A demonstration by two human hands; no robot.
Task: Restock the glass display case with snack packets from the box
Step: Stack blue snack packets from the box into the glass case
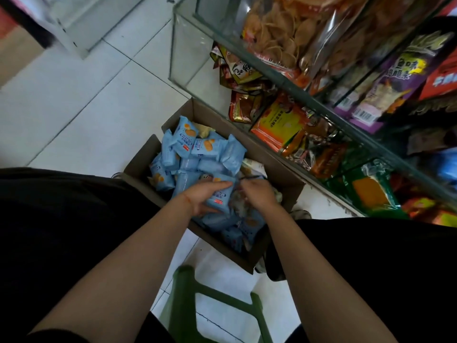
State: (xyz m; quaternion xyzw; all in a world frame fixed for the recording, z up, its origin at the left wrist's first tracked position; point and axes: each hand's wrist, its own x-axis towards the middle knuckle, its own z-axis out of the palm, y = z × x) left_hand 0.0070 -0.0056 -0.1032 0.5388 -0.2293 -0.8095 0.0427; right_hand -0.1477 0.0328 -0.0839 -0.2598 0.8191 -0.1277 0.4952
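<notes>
Cardboard box (272,167) sits open on the white tiled floor (81,105), its far long side close beside the glass display case (329,112), its near side between our knees. Inside it we see a heap of light blue snack packets (197,154), piled above the rim at the far end. Our left hand (202,196) grips one blue packet (220,198) at the middle of the box, fingers laid over its top and thumb underneath. Our right hand (259,194) reaches in just beside it, fingers curled down among pale wrappers; we cannot tell whether it holds anything. To the left of the box the floor lies open toward a white cabinet (74,26). The case on the right holds many coloured snack bags behind its glass edge, and its far end compartment shows bare glass. A green plastic stool (188,300) stands between our legs, near the box's closest corner.
</notes>
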